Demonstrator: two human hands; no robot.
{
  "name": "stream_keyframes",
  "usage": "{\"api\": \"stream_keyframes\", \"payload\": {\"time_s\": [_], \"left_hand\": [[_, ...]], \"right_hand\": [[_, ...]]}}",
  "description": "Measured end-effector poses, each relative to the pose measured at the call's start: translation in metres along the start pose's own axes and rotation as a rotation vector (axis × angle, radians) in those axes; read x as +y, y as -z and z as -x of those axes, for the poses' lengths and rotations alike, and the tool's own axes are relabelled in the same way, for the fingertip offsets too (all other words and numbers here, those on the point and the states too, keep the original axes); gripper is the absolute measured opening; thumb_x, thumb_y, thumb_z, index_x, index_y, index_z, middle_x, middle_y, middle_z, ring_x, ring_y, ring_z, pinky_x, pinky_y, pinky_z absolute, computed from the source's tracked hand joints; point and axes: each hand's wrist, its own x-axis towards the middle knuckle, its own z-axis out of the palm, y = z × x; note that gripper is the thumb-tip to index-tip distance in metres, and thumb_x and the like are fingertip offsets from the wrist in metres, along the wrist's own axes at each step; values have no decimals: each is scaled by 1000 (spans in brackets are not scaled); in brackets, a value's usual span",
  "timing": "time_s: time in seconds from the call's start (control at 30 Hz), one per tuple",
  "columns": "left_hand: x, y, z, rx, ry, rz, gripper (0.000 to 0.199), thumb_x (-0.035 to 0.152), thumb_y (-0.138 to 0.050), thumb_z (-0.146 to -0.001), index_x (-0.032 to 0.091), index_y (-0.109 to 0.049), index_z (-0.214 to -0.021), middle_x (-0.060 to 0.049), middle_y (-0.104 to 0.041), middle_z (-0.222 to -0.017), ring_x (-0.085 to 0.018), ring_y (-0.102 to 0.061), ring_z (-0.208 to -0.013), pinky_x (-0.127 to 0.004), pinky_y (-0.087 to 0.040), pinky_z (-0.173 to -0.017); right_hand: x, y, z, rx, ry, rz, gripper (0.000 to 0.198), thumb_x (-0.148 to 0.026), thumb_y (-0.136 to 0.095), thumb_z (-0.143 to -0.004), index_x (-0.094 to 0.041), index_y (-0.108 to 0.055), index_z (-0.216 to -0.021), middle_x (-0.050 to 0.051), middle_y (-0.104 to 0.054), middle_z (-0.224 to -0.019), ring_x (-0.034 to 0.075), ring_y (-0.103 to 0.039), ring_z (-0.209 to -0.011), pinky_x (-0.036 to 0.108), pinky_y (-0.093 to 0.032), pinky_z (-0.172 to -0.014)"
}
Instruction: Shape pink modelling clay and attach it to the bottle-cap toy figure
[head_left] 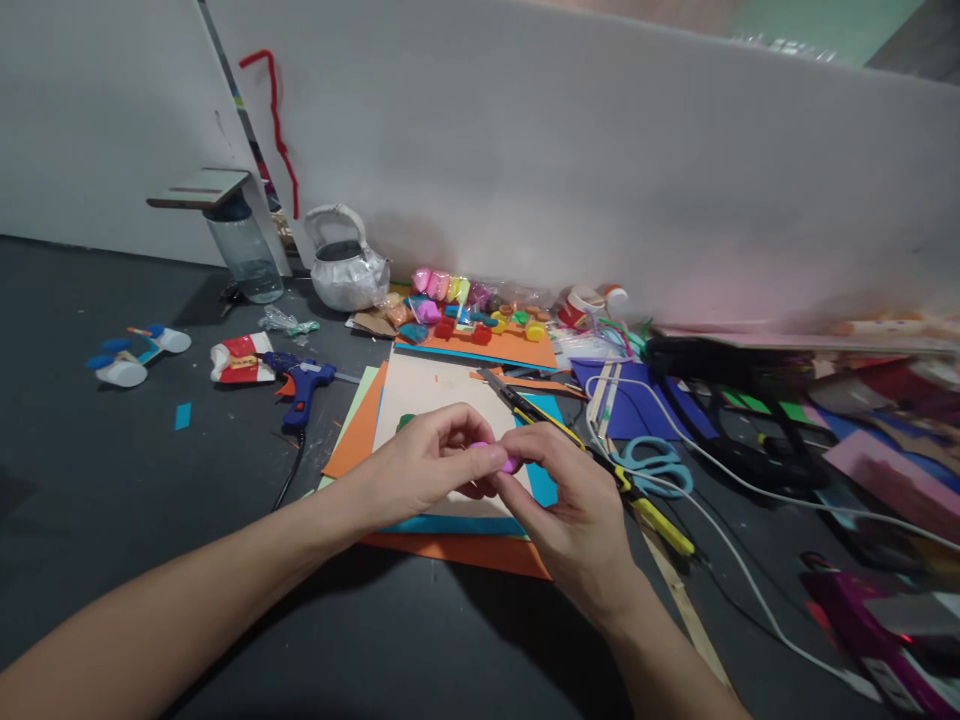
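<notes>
Between my two hands is a small piece of pink-purple modelling clay (pixel 510 465), mostly covered by the fingers. My left hand (pixel 439 455) pinches it from the left with thumb and fingertips. From the right, my right hand (pixel 566 490) presses thumb and forefinger against the same piece. Both hands hover over a stack of coloured paper sheets (pixel 457 525), a pale sheet on top. A dark green lump (pixel 405 422) shows on that sheet just beyond my left hand.
Packs of coloured clay (pixel 442 290) lie at the back near a foil-covered kettle (pixel 349 270). On the left are a blue glue gun (pixel 300 385) and a bottle (pixel 247 255). A yellow cutter knife (pixel 660 520), blue scissors (pixel 660 465) and a white cable (pixel 750 480) lie right.
</notes>
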Motion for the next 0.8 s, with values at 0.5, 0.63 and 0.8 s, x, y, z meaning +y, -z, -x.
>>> {"api": "stream_keyframes", "payload": {"time_s": [0.5, 0.63, 0.8], "left_hand": [[6, 0, 2, 6, 19, -42, 19, 33, -70, -82, 18, -59, -84, 1, -63, -78, -12, -61, -70, -27, -46, -70], [5, 1, 1, 23, 6, -71, 21, 36, -70, -82, 18, -60, -86, 1, -62, -76, -12, -60, -70, -27, -45, -70], [4, 0, 2, -7, 46, -44, 22, 36, -71, -81, 18, -60, -87, 0, -64, -80, -13, -62, -71, -29, -48, -73]], "right_hand": [[0, -2, 1, 5, -95, -137, 7, -15, -59, -89, -22, -59, -86, 0, -63, -79, 13, -61, -73, 26, -50, -66], [1, -2, 2, -9, -173, -252, 11, -20, -66, -86, -21, -62, -97, 2, -65, -87, 14, -63, -77, 27, -54, -68], [-1, -3, 0, 32, -131, -152, 6, -19, -62, -88, -21, -62, -83, 0, -64, -76, 13, -61, -69, 26, -51, -63]]}}
